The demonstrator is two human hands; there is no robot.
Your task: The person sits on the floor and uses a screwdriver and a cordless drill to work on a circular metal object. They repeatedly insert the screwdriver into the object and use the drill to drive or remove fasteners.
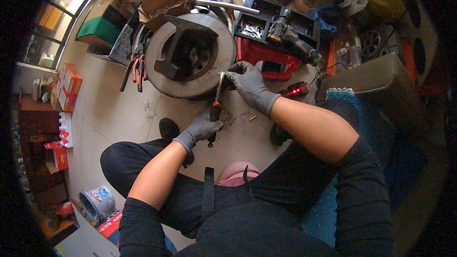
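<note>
My left hand (pixel 207 126), in a grey work glove, grips the black handle of a ratchet wrench (pixel 218 94). The tool has an orange ring at its neck, and its bright metal head points away from me. At that head, the bent fingers of my gloved right hand (pixel 248 82) pinch the tool; a dark part under the fingertips is mostly hidden. Just beyond both hands lies a large, round, worn metal disc (pixel 159 76) resembling a brake disc. Across its dark recessed hub (pixel 194 51) lies a dark curved metal plate (pixel 169 48).
Pliers (pixel 135 69) lean left of the disc. A black divided tray (pixel 253 16) holds small metal parts and a power tool (pixel 285 34). Below it is a red plastic frame (pixel 246 51). A red-lit device (pixel 296 90) and a small brass-coloured piece (pixel 252 118) lie on the floor.
</note>
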